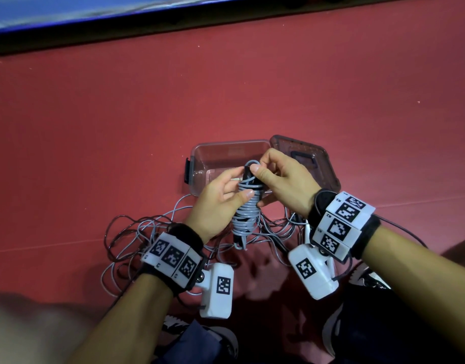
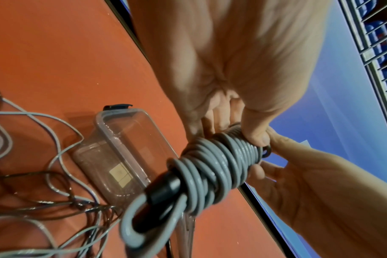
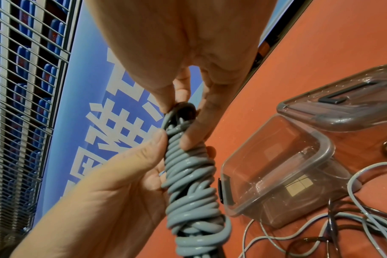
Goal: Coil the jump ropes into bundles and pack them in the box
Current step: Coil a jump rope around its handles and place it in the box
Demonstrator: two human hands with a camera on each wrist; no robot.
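The step in hand looks like securing the end of the gray rope bundle, so the left hand should keep its grip clenched round the middle of the coils, thumb pressed on the wraps, while the right hand pinches the top loop and black handle tip and tucks the free end under a turn; letting either grip loosen would probably let the springy turns slip. The bundle is held upright at the centre of the head view, above the red surface and just in front of the clear box, whose lid lies open to its right. It is a glossy gray cord wound in tight, uneven turns round black handles, one end poking out below. More loose ropes, gray and dark, sprawl tangled at lower centre, not yet coiled.
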